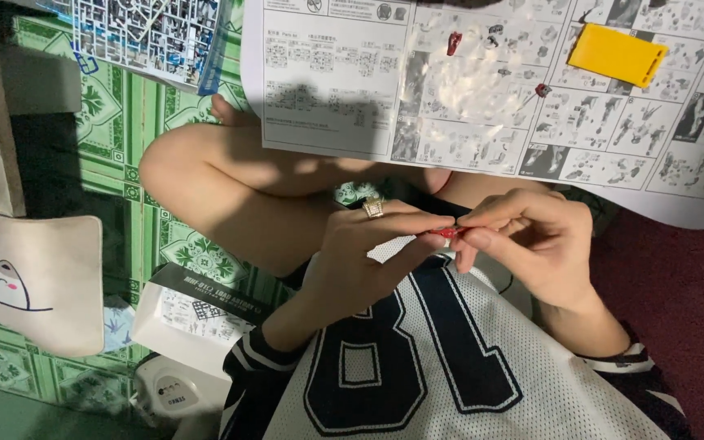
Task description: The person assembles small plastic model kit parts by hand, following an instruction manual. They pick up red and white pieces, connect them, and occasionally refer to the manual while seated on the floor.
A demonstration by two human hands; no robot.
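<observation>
White mesh jersey [450, 375] with dark numerals fills the foreground, just below two bare hands that meet over the wearer's lap. Left hand [364, 261], a gold ring [374, 208] on one finger, curls nearly closed, its fingertips pinching one end of a small red plastic piece [448, 233]. Right hand [531, 244] closes on the other end, thumb and forefinger pressed together, the remaining fingers folded loosely. Beyond both hands, a large printed instruction sheet [327, 90] rests across bent knees; on it, above the right hand, lie a yellow rectangular block [617, 54] and a few tiny red and dark parts [455, 42]. Well to the left of the left hand sits a pale cushion with a cartoon cat [30, 277] on green patterned floor tiles [124, 122].
</observation>
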